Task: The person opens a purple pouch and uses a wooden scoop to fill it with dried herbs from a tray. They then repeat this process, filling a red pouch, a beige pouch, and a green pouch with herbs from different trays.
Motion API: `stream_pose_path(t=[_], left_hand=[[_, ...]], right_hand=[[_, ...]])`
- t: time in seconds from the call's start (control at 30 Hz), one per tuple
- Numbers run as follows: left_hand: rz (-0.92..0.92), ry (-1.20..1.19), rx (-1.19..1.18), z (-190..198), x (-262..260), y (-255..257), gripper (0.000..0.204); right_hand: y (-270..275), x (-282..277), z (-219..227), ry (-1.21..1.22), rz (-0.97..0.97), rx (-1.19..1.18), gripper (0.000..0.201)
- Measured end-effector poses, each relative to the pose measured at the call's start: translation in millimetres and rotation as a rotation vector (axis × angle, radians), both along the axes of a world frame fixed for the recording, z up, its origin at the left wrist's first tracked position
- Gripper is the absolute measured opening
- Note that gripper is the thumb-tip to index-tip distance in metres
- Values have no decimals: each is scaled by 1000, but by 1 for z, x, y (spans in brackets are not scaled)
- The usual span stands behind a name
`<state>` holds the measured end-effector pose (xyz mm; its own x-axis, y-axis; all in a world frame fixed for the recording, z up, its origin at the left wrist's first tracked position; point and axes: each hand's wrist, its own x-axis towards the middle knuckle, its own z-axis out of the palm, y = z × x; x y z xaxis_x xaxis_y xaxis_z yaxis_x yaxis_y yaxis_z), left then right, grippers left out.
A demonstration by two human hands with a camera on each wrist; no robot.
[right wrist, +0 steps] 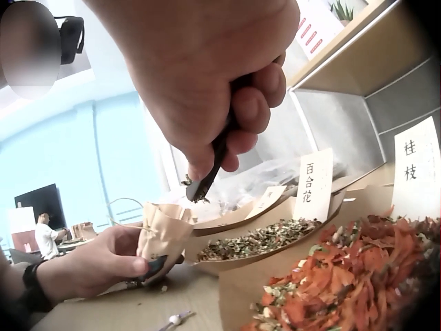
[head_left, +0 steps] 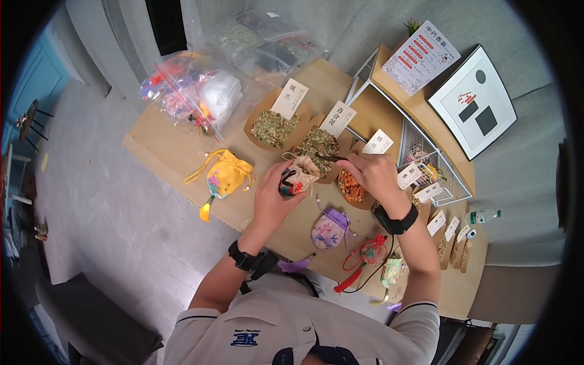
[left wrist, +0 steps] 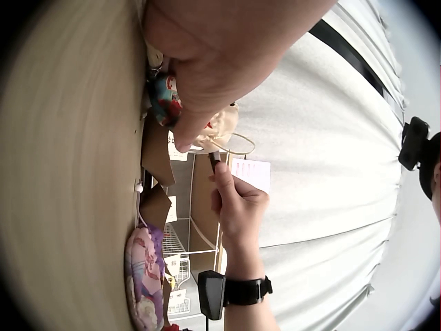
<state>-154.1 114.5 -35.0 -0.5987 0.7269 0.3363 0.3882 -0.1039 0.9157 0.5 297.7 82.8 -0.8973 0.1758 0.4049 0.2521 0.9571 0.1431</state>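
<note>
My left hand (head_left: 274,196) grips a small drawstring pouch (head_left: 305,169) with a cream upper part and a colourful printed base. Its mouth faces up, and a thin cord loop stands out beside it. Between the fingers and thumb of my right hand (head_left: 378,177) is a slim dark scoop (right wrist: 216,160), pointing down over the pouch mouth. Bits of dried herb cling near the scoop's tip in the right wrist view. Just beyond the pouch sits a paper tray of green-brown dried herbs (head_left: 317,145), with a tray of orange dried petals (head_left: 351,186) beside it.
Another herb tray (head_left: 274,129) and several labelled ones line the table. Finished-looking pouches lie around: yellow (head_left: 228,173), purple (head_left: 329,229), red (head_left: 372,250) and pale green (head_left: 392,271). Plastic bags (head_left: 201,97) sit at the back left; a shelf (head_left: 389,100) stands behind.
</note>
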Motion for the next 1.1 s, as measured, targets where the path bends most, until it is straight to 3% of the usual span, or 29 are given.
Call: stream_pose_path(t=[0.37,0.57,0.77,0.97,1.1], left_hand=[[-5,11,2,3,0,0,77],[-6,20,-5,1,-1,0,77],[-19,17,-18,2,-1,0,77],[-32,14,-18,0,-1,0,78],[-37,9,-27,1,-1,-1,78]], right_hand=[[-26,-10,16,-127,98,2,37],[-2,-6,24,-108,42,-87,37],[49,-17,-2,-222,-192,-156,41],[54,-35,-24,-198,-170,-354,40],[42,-35,-18,-319,-162,-394,40]])
